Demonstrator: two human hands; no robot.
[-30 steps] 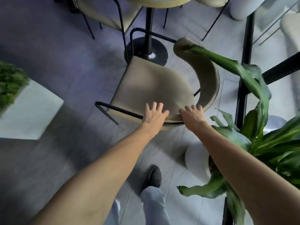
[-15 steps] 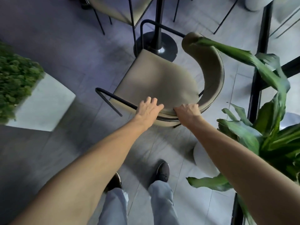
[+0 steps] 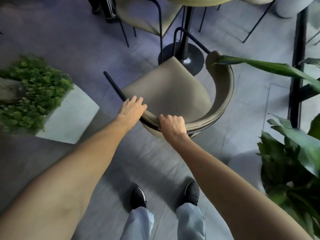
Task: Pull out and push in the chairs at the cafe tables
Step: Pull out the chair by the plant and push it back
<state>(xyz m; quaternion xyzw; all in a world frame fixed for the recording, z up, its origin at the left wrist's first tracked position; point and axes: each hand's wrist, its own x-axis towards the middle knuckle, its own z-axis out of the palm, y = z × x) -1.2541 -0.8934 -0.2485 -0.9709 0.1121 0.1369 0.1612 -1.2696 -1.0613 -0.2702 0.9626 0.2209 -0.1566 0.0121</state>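
Observation:
A beige padded chair (image 3: 169, 90) with a curved backrest and black metal frame stands in front of me, its seat pointing toward the round cafe table (image 3: 199, 0) at the top. My left hand (image 3: 132, 107) grips the near left end of the backrest where the black arm rail begins. My right hand (image 3: 173, 124) is closed over the backrest's near edge. The table's black post and round base (image 3: 186, 56) sit just beyond the seat.
A second beige chair (image 3: 147, 16) is at the table's far left. A white planter with small green plants (image 3: 34, 90) stands to the left, a large-leafed potted plant (image 3: 290, 163) to the right. Black metal posts (image 3: 296, 66) rise on the right. My feet (image 3: 164, 196) are on grey floor.
Both hands closed onto the backrest. The chair has swung and slid away from the table toward me, and I have stepped back.

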